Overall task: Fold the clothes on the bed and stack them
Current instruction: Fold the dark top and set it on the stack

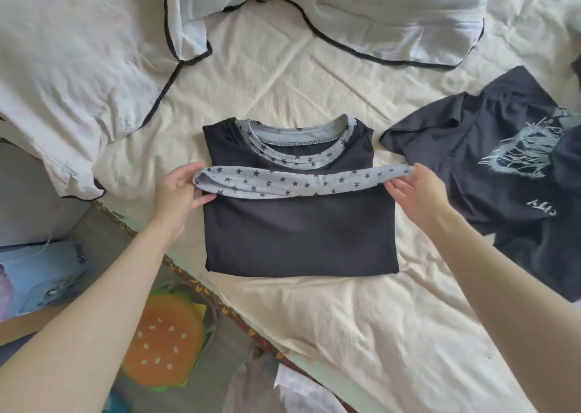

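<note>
Nearest us, our forearms reach over the bed (361, 334). At its middle lies a dark shirt (298, 233), sides folded in. A starred band (301, 181) crosses it sideways; our left hand (179, 192) pinches one end, our right hand (415, 189) the other, equally near. An unfolded shirt (490, 173) lies toward the right edge.

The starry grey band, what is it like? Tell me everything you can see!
The starry grey band is soft, stretchy-looking grey cloth printed with small dark stars. It is stretched sideways across the folded black shirt, just below the matching starry collar. The left hand holds its left end, and the right hand holds its right end.
</note>
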Motion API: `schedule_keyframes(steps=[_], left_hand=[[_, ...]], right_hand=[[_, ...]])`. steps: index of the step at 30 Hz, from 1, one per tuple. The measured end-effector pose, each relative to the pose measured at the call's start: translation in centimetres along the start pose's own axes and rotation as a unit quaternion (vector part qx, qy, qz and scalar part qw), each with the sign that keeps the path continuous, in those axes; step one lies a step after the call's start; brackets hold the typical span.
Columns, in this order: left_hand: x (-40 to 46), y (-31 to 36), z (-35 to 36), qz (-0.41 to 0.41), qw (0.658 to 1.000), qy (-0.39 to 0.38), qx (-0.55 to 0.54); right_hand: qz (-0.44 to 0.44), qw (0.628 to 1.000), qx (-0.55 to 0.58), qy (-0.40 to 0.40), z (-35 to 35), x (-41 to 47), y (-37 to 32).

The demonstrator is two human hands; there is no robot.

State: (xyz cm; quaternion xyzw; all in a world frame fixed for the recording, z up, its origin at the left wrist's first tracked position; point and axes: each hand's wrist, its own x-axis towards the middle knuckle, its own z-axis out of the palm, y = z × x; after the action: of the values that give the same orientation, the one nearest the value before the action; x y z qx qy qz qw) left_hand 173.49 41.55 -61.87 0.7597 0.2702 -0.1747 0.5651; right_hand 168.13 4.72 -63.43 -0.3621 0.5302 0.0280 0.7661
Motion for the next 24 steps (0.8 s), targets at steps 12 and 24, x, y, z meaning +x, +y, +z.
schedule_keyframes(steps=[12,24], left_hand=[[4.0,2.3,-0.1,0.145,0.978,0.020,0.148],[8.9,2.5,1.9,-0.008,0.985,0.120,0.124]], right_hand=[[-0.233,0.883,-0.407,0.016,0.1,3.8,-2.8],[-0.237,0.843,-0.460,0.148,4.3,6.8,-2.9]])
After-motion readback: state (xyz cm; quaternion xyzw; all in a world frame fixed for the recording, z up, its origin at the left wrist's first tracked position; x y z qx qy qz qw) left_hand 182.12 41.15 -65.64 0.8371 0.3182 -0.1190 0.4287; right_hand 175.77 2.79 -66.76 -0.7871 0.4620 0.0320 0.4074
